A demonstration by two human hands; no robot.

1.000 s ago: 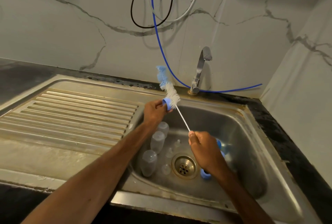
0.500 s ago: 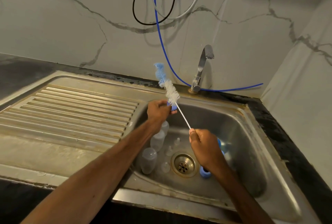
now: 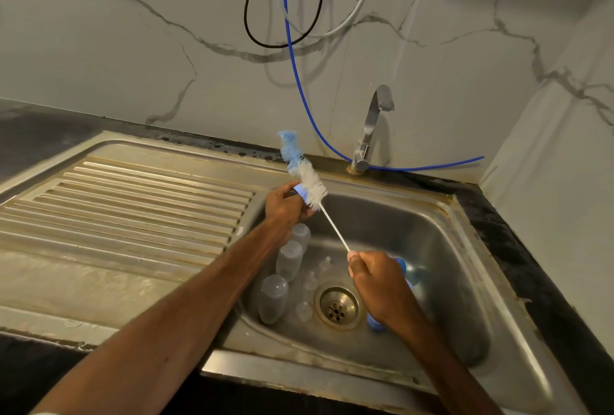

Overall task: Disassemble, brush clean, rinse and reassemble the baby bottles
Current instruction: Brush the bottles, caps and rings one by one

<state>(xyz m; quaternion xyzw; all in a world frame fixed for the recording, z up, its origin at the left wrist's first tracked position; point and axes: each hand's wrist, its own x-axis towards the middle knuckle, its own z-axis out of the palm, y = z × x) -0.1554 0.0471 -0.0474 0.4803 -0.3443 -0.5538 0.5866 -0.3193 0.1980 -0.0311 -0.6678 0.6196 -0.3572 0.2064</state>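
The steel sink (image 3: 458, 248) holds three clear bottles (image 3: 289, 261), which lie at its left side near the drain. Above the basin the right hand (image 3: 375, 278) pinches the thin white handle of the brush (image 3: 309, 178). The left hand (image 3: 285, 207) grips a blue bottle ring (image 3: 300, 189), and the bristles lie against it.

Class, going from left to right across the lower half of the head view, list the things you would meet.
drainboard → bottle → drain → blue ring → counter
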